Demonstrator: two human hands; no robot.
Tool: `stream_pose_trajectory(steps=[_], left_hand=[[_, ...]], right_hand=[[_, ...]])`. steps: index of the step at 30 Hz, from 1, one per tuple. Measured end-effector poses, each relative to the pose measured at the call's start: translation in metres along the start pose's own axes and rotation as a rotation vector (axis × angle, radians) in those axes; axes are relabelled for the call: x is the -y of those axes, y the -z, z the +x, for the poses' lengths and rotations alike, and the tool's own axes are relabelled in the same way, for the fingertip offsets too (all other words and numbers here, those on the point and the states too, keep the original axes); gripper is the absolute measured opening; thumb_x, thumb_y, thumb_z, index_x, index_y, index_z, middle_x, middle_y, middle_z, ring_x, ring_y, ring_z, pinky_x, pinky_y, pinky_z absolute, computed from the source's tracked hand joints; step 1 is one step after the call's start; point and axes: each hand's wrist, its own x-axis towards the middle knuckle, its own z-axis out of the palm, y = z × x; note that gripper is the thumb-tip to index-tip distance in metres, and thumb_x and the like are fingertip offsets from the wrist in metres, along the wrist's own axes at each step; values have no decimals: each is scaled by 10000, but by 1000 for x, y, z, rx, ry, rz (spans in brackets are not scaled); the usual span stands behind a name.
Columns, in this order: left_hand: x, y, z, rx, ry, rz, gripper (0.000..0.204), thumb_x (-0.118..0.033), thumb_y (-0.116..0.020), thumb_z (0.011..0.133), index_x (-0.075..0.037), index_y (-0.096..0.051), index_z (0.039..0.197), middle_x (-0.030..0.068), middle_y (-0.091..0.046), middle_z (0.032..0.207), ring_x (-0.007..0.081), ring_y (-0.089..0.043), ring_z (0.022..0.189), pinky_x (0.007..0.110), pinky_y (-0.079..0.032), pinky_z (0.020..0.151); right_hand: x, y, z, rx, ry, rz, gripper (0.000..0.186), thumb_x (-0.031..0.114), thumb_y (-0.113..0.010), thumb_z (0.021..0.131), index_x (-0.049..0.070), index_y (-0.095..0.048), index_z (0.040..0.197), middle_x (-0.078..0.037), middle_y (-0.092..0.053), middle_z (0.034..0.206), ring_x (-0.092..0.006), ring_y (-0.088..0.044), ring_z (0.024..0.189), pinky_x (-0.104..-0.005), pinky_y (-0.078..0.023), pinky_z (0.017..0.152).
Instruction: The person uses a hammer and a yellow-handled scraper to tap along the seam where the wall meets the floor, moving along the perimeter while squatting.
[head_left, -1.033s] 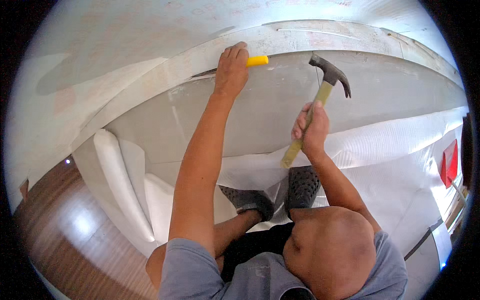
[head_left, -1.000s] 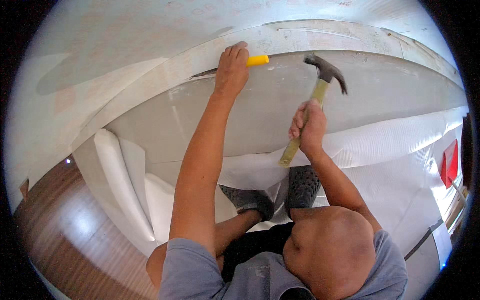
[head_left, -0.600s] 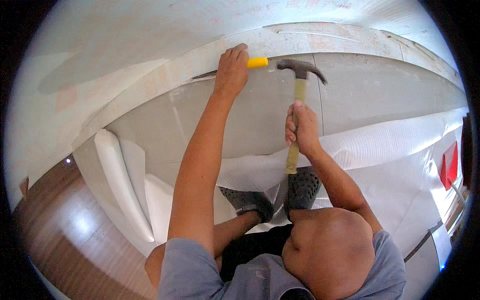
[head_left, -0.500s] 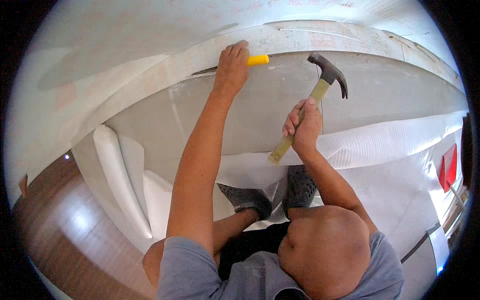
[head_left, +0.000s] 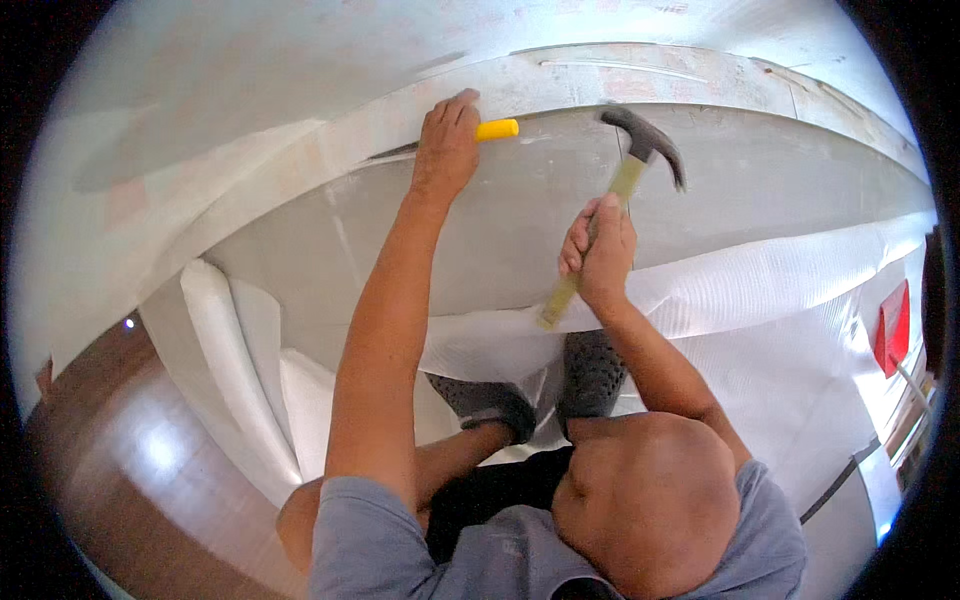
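My left hand (head_left: 447, 150) is closed around a yellow-handled chisel (head_left: 497, 130), which lies nearly level along the base of the wall. A thin dark blade shows on the left of the hand, and the yellow butt sticks out on its right. My right hand (head_left: 603, 250) grips the pale yellow-green handle of a claw hammer (head_left: 640, 135) around its middle. The black hammer head is raised to the right of the chisel's butt, apart from it, with its claw on the right. The head looks slightly blurred.
Ahead curves a pale wall (head_left: 250, 130) above a grey floor strip (head_left: 480, 220). White foam underlay (head_left: 760, 285) is folded back near my dark shoes (head_left: 480, 405). A rolled white edge (head_left: 230, 350) lies left, beside brown wood flooring (head_left: 150, 450). A red object (head_left: 893, 328) is far right.
The whole view has shifted slightly, so both hands appear a little further left. The hammer and chisel keep nearly the same spacing, and both grips are unchanged.
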Motion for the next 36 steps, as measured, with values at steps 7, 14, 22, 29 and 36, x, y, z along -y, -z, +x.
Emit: stream_pose_trajectory(steps=[7,14,22,29,36], left_hand=[[-6,6,3,-11,24,-19,278,90,-600,835,-4,-614,1097,110,-557,1456,325,-526,1309,446,-410,1132],[-4,5,4,13,31,-37,287,89,-582,841,-11,-604,1110,112,-564,1454,321,-531,1311,445,-416,1130],[3,9,4,-38,-12,13,253,77,-571,862,-16,-613,1094,120,-584,1441,317,-558,1278,442,-446,1096],[11,7,0,18,-5,-31,317,79,-552,872,-6,-613,1171,99,-565,1472,311,-547,1297,432,-430,1124],[3,15,0,42,38,-57,290,72,-549,873,-4,-617,1145,96,-579,1456,309,-542,1304,425,-437,1121]], right_hand=[[5,5,2,64,-113,-98,415,482,-496,1083,83,-479,968,-15,-416,621,-129,-407,417,-316,-414,379],[6,4,15,167,-145,-192,419,462,-488,1091,75,-455,933,-26,-437,606,-150,-434,408,-347,-425,383],[-2,-3,4,94,-181,-185,408,465,-489,1091,80,-473,956,-8,-428,624,-123,-402,424,-316,-413,391],[-6,2,10,166,-194,-249,407,448,-492,1092,65,-470,956,-26,-448,616,-139,-423,410,-339,-426,382],[0,-4,14,242,-296,-296,401,443,-484,1095,68,-464,953,-18,-426,607,-135,-424,415,-333,-423,382]])
